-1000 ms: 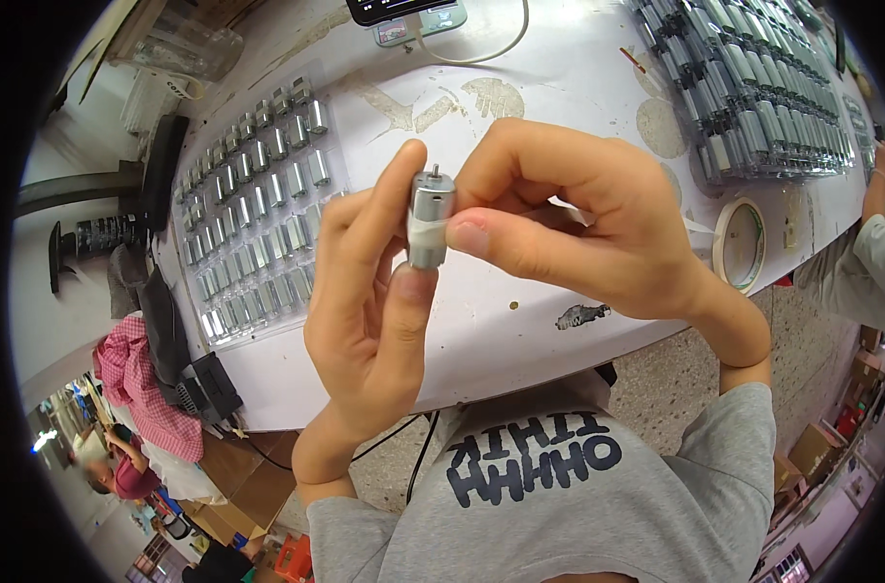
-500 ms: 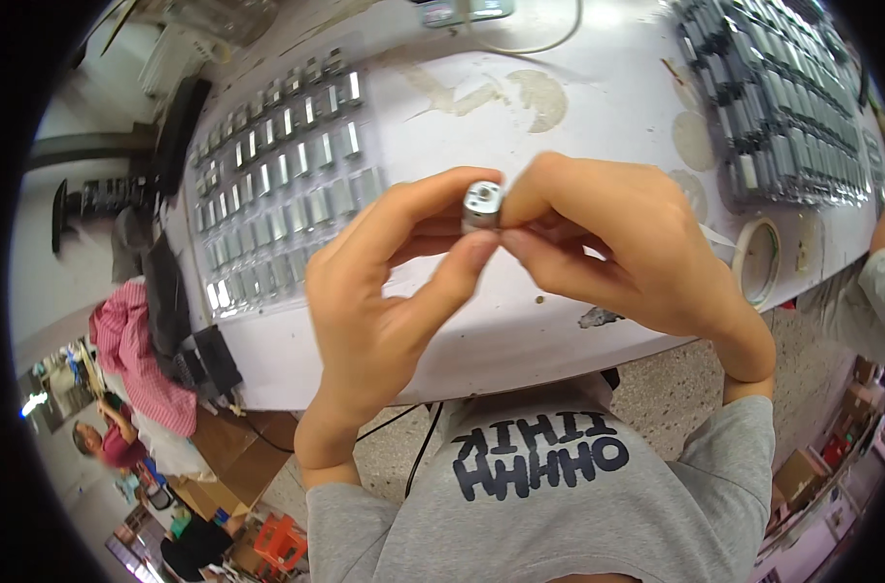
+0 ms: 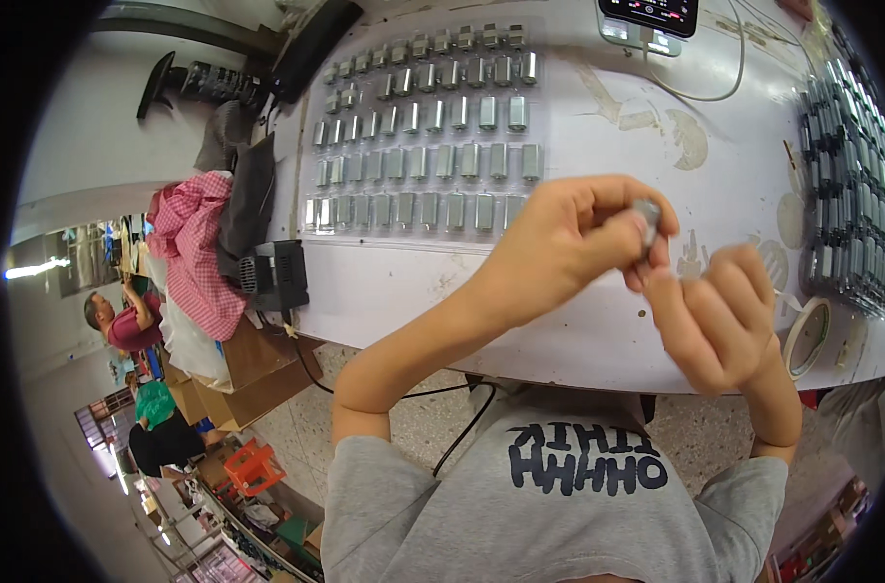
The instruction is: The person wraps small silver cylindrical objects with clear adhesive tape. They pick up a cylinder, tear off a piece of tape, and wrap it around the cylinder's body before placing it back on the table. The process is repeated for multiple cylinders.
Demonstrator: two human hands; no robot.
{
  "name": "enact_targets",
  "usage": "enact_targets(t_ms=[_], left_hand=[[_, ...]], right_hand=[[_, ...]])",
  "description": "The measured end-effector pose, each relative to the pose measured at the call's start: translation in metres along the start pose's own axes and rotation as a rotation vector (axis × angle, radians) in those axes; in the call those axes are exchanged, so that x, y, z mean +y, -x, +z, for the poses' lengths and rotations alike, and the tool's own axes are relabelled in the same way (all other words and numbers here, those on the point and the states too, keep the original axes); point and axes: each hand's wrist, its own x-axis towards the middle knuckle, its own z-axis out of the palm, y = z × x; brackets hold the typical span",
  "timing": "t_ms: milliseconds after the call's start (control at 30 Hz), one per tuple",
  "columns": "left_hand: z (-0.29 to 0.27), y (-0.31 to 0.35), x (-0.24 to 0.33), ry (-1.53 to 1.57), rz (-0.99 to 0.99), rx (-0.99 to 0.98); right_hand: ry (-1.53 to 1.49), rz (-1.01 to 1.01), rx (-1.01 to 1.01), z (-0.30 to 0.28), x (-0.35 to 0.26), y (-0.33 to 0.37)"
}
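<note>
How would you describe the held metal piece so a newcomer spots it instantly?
On the white table, find the clear tray with rows of silver metal pieces. Right of it, the person's left hand pinches one small grey metal piece, blurred and partly covered. Unlike those in rows, it is held in a hand.

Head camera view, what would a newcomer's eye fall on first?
Probably the left hand, right of centre over the white table, pinching a small metal piece, with the blurred right hand close by at its lower right. Next, perhaps, the rows of silver cylinders up and left of the hands, then the pink checked cloth beyond the table's left edge.
</note>
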Motion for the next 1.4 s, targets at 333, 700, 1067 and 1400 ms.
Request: enact_targets(t_ms=[333,700,1067,1400], left_hand=[[-0.112,0.033,0.04,-1.17,0.451,0.852],[-0.17,0.044,0.042,-1.441,0.381,0.887],[-0.196,0.024,0.059,-1.34,0.252,0.782],[-0.189,0.013,0.045,-1.871,0.489,0.883]], right_hand=[[-0.291,0.37,0.003,-0.021,0.014,-0.005],[-0.295,0.444,0.019,-0.014,0.013,-0.003],[-0.271,0.464,0.017,-0.012,0.013,-0.002],[-0.251,0.505,-0.014,-0.013,0.014,-0.004]])
